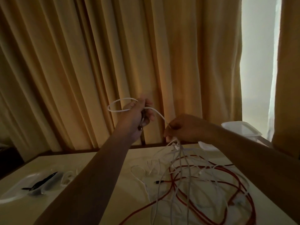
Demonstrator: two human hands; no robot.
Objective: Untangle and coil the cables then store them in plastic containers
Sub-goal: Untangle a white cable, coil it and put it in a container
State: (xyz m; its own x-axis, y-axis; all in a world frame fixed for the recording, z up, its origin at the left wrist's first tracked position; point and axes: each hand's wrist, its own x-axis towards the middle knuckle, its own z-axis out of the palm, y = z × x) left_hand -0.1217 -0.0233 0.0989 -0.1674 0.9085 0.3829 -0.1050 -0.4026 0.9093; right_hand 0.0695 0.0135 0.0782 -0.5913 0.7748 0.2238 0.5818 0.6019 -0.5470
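Observation:
My left hand point(138, 114) is raised above the table, gripping a white cable point(159, 115) that forms a small loop at its left. The same cable arcs down to my right hand point(186, 129), which pinches it together with a bunch of white strands hanging to the table. Below lies a tangle of white cables point(183, 179) mixed with a long red cable point(230, 184). A clear plastic container point(19, 187) at the near left holds a black cable point(42, 181). Another plastic container point(241, 129) stands at the back right, behind my right arm.
The pale table point(100, 213) ends in a dark wooden edge at the back. Yellow curtains point(97, 62) hang close behind it. A bright gap of window shows at the upper right. A small white cable bundle point(68, 177) lies beside the left container.

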